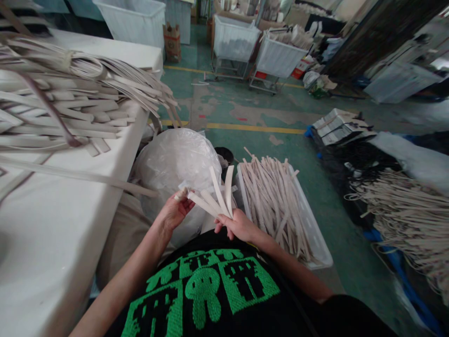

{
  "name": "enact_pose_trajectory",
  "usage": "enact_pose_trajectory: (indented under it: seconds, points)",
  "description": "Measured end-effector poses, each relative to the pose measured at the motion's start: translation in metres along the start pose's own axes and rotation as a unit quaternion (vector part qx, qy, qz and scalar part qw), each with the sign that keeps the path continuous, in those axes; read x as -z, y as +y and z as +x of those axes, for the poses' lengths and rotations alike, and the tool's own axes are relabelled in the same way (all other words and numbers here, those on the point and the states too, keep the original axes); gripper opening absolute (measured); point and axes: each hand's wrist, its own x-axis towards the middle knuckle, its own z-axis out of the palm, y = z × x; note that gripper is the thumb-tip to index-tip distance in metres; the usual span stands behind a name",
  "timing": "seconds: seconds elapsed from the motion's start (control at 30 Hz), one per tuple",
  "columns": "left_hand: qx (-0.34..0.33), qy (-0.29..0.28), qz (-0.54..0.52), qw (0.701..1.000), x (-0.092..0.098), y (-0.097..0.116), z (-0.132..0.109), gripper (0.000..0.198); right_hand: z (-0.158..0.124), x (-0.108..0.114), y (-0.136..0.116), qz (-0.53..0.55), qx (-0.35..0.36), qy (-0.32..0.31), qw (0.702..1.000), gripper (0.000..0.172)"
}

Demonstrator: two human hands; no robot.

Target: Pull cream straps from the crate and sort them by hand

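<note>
While the right hand [241, 225] grips fanned pale strips [204, 204] near a white crate [317, 238], the left hand [173, 212] meets one strip's tip, closure unclear.

The right fingers [225, 220] hide the near ends of the strips [228, 187]; the left edge crops the table [52, 229].

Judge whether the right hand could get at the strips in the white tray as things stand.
Probably yes: the tray sits close by on that side, open-topped, with nothing covering most of its strips. But the right hand already grips a few cut pieces, which may hamper it.
</note>
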Motion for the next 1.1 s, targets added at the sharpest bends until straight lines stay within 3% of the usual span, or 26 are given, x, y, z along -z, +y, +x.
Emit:
enact_pose_trajectory:
  seconds: [0.23,0.33,0.47,0.67,0.9,1.1]
  points:
    - [-0.009,-0.048,0.038,0.998,-0.010,-0.022,-0.002,0.034,0.024,-0.005,-0.012,0.006,0.047,0.006,0.999,0.047]
    - [-0.051,-0.047,0.039,0.997,-0.011,-0.013,-0.004,0.036,0.019,0.003,-0.020,-0.015,0.069,0.003,0.997,0.046]
    - [-0.133,-0.017,0.026,0.991,-0.011,0.003,-0.011,0.034,-0.001,0.015,-0.026,-0.087,0.061,0.045,0.993,0.048]
    - [-0.125,-0.062,0.080,0.987,-0.029,-0.016,-0.024,0.041,0.015,0.010,-0.036,-0.069,0.098,0.068,0.990,0.050]
    - [-0.218,-0.023,0.064,0.973,-0.025,0.007,-0.028,0.043,0.005,0.021,-0.049,-0.117,0.090,0.047,0.988,0.047]
    - [-0.213,-0.106,0.133,0.962,-0.041,-0.009,-0.038,0.041,0.015,0.014,-0.061,-0.110,0.145,0.073,0.981,0.053]
